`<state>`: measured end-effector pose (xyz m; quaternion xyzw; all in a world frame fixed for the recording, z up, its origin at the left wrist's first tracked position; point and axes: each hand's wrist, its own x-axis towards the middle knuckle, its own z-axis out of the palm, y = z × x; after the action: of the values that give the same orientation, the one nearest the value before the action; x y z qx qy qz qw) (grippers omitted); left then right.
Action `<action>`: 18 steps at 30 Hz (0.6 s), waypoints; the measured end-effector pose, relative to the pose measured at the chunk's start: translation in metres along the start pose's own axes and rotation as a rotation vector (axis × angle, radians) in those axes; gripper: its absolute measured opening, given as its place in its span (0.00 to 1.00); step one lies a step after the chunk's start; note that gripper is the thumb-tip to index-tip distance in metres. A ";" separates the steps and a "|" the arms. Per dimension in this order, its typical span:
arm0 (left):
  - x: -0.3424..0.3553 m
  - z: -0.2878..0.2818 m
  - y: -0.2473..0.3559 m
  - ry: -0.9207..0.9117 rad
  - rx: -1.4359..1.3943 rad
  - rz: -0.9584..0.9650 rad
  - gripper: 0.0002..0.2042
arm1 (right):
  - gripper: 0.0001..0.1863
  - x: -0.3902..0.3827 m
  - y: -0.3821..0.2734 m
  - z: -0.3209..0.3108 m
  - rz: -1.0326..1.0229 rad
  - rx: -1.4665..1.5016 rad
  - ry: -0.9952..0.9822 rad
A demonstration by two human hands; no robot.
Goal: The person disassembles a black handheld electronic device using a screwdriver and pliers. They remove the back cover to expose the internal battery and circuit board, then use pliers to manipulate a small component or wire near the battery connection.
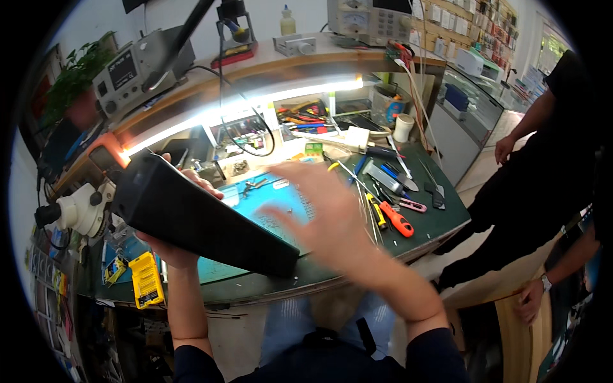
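Holding a long black case [201, 223] aslant over the table's [440, 210] eight o'clock, the left grip [171, 253] is clasping its upper end, fingers [205, 184] wrapping the far edge, presumably because it alone is bearing the weight; the right grip [322, 217] (blurred, fingers spread) is hovering at the case's three o'clock, seemingly holding nothing.

No wording can be read for certain. Small pale lettering, too small to make out, stands on the front of the grey instrument [128, 75], beyond the left grip [175, 254] and to its left. Similarly unreadable marks sit on the grey unit with a dial [361, 24], well beyond the right grip [322, 210], and on wall packets [447, 19] farther right.
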<state>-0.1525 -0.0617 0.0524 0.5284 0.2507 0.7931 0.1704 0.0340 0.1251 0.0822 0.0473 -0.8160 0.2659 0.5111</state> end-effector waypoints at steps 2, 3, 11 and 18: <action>0.007 0.008 0.000 0.066 0.049 0.007 0.59 | 0.11 -0.013 0.056 -0.049 0.377 -0.255 -0.088; 0.009 0.012 -0.001 0.092 0.053 0.005 0.59 | 0.10 -0.024 0.087 -0.072 0.393 -0.406 -0.087; 0.009 0.013 -0.013 0.219 0.095 -0.006 0.59 | 0.10 -0.089 0.112 -0.129 0.687 -0.537 -0.552; 0.013 0.010 -0.009 0.070 -0.026 0.030 0.60 | 0.18 -0.131 0.100 -0.081 0.356 -0.893 -0.468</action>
<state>-0.1485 -0.0451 0.0604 0.5018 0.2383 0.8167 0.1564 0.1268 0.2238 -0.0418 -0.2560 -0.9372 -0.0421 0.2329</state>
